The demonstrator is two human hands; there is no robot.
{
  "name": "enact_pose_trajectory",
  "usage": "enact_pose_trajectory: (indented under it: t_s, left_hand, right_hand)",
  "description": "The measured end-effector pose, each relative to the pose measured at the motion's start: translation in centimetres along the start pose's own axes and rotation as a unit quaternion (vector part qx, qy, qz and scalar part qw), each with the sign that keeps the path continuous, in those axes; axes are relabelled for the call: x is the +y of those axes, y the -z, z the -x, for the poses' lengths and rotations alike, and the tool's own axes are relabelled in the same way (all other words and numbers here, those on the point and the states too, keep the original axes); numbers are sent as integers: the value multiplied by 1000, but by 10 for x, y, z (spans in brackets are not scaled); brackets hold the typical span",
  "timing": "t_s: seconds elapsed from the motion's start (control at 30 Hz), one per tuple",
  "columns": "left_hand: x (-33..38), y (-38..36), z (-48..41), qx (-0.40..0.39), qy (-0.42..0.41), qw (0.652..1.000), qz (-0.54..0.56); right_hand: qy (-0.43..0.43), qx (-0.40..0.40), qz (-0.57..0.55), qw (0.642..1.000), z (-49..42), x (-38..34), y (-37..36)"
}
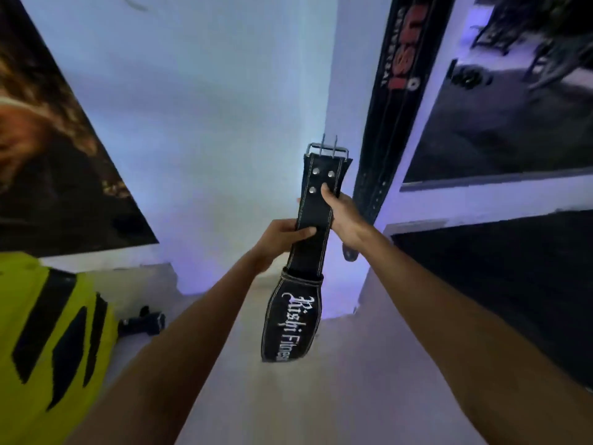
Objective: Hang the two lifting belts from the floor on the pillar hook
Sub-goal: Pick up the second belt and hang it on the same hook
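Observation:
I hold a black lifting belt (316, 200) with white lettering upright in front of a white pillar (349, 91), its metal buckle at the top. My left hand (282, 237) grips the strap from the left, thumb across it. My right hand (341, 213) grips it slightly higher from the right, thumb near the rivets. A second black belt with red lettering (396, 91) hangs down the pillar's right edge, just right of the buckle. The hook is out of view above.
A large dark poster (57, 155) covers the wall on the left. Mirrors or dark panels (500, 123) line the right wall. A yellow and black object (48, 348) sits low at left, with a small dark item (144, 322) on the floor beside it.

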State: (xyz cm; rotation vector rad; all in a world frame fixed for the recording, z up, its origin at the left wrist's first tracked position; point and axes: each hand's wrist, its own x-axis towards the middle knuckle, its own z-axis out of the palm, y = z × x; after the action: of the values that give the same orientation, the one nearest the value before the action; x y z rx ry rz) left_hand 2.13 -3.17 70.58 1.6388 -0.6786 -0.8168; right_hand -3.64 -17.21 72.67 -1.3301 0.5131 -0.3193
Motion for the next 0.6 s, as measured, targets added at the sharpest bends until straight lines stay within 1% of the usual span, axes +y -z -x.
enact_pose_trajectory:
  t_s: [0.07,0.13,0.2,0.27,0.33,0.37,0.43,0.5,0.6]
  left_hand:
    - [47,-18,-4,2,-50,998,22]
    - [89,-39,-9,21,-103,994,36]
    - [125,-57,-16,41,-156,985,54]
    - [157,-71,-24,60,-195,976,73]
    - [187,-82,-33,68,-213,970,93]
    - [199,-88,-37,67,-217,968,106]
    - [214,-100,-43,71,-224,965,114]
    - [217,-113,-46,81,-241,962,103]
    - [207,-131,-43,118,-260,956,74]
  right_hand:
    - [67,-4,9,998,11,-52,11]
    - [110,-9,-8,994,21,-90,28]
    - [110,-33,-7,993,32,-115,49]
    - [90,-76,43,992,39,-125,73]
    - [78,-119,77,987,42,-128,92]
    - [92,-127,66,985,43,-130,98]
    - [152,-119,17,981,41,-140,105]
    - [203,-96,-2,974,39,-152,111]
    - [205,-86,17,975,40,-154,121]
